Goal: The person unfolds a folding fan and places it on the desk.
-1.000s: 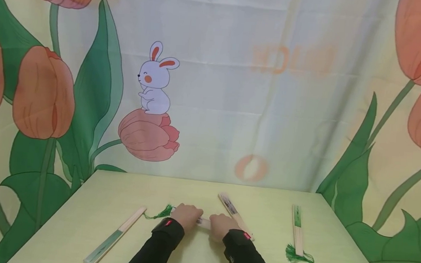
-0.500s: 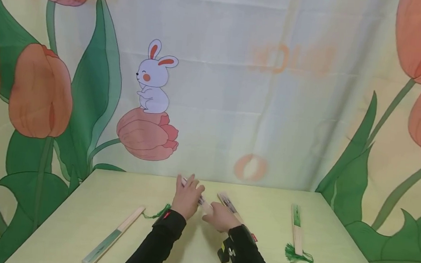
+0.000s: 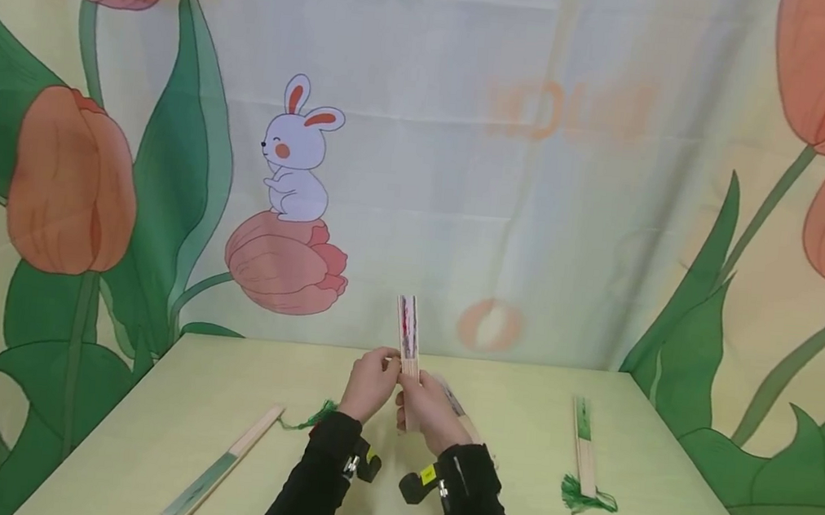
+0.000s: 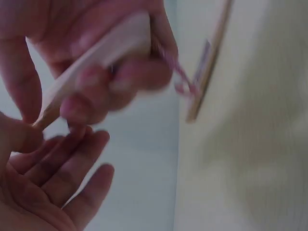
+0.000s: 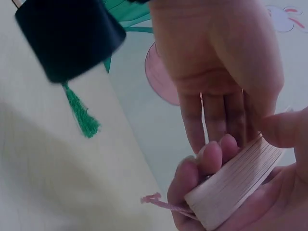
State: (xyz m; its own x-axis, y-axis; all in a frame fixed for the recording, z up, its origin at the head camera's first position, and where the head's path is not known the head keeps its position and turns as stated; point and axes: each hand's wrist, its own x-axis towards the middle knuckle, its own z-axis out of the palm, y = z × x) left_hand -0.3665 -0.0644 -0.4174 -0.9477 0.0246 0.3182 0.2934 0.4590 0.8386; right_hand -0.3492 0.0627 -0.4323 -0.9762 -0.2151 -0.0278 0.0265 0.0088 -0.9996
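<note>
We see a closed folding fan held upright above the middle of the yellow-green table, both hands on its lower end. Right hand has fingers and thumb curled round the stacked wooden ribs at the base; pink cord hangs from it. Left hand sits at 9 o'clock of the fan, thumb and fingertips touching the rib edge, the other fingers fairly straight; how firmly it grips, we cannot tell.

Second closed fan, green-tinted, lies at 8 o'clock of the hands, well apart. Green tassel lies just beside the left wrist. Third closed fan with green tassel lies at 3 o'clock, well apart. Another fan lies partly hidden under the right hand. Tulip-and-rabbit backdrop at 12 o'clock.
</note>
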